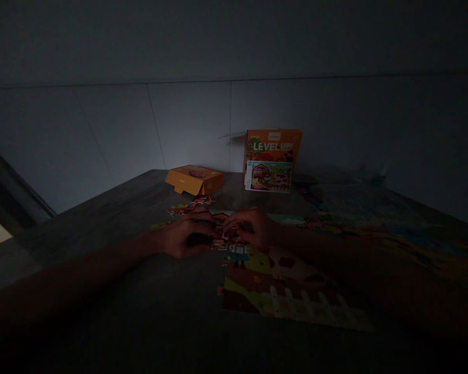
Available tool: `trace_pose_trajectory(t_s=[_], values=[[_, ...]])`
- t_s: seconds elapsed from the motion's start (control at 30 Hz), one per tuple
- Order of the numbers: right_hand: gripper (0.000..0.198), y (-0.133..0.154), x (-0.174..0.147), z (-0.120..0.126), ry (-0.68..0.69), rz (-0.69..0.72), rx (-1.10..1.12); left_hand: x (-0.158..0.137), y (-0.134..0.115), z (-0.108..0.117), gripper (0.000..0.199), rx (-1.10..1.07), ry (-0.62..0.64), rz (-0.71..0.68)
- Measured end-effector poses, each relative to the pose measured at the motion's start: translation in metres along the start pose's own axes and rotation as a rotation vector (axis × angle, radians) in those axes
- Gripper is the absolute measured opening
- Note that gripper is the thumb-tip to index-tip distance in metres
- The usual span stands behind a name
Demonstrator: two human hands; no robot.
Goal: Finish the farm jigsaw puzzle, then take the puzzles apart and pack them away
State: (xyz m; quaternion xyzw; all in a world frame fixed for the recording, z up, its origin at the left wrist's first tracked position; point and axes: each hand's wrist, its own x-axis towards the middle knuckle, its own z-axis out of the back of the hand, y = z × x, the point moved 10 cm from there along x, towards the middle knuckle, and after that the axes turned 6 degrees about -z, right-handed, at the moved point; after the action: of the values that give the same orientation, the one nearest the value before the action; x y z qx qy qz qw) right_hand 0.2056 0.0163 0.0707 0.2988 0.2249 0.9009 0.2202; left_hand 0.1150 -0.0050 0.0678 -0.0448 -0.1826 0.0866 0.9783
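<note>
The scene is very dark. A partly joined farm jigsaw puzzle (253, 280) lies on the table, showing a white fence, a cow and a figure in blue. At its upper left edge, my left hand (187, 231) is closed, its thumb and fingertips on a small puzzle piece (219, 244). Close beside it, my right hand (254, 226) bends over the puzzle's red barn part, fingertips drawn together near the left hand's. Whatever sits between the right fingertips is hidden. Loose puzzle pieces (181, 209) lie just beyond my left hand.
An orange box (195, 179) lies at the back of the grey table (132, 195). Against the wall stands an orange "LEVEL UP!" box (273, 143), with a farm picture card (271, 176) leaning on it. Another colourful printed sheet or puzzle (398, 234) spreads along the right.
</note>
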Motion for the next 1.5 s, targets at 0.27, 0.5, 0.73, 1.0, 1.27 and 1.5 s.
trace_pose_trajectory(t_s=[0.27,0.5,0.73,1.0,1.27,1.5], values=[[0.032,-0.005,0.0,0.007,-0.081,-0.012,-0.135,-0.001,0.001,-0.001,0.032,-0.02,0.011,-0.006],[0.027,-0.006,-0.001,0.009,-0.131,0.007,-0.136,0.0,-0.002,-0.001,0.033,-0.02,0.044,0.018],[0.024,-0.002,-0.001,0.008,-0.125,0.032,-0.169,0.0,-0.001,-0.002,0.029,-0.041,0.05,0.018],[0.025,-0.004,-0.001,0.007,-0.123,0.013,-0.174,0.0,0.003,0.0,0.04,0.237,0.036,0.15],[0.022,0.002,0.002,-0.006,0.012,0.061,-0.224,0.002,0.011,-0.004,0.023,0.178,0.012,0.286],[0.028,0.013,0.005,-0.018,0.123,0.047,-0.111,0.005,-0.003,-0.004,0.016,0.235,-0.008,0.238]])
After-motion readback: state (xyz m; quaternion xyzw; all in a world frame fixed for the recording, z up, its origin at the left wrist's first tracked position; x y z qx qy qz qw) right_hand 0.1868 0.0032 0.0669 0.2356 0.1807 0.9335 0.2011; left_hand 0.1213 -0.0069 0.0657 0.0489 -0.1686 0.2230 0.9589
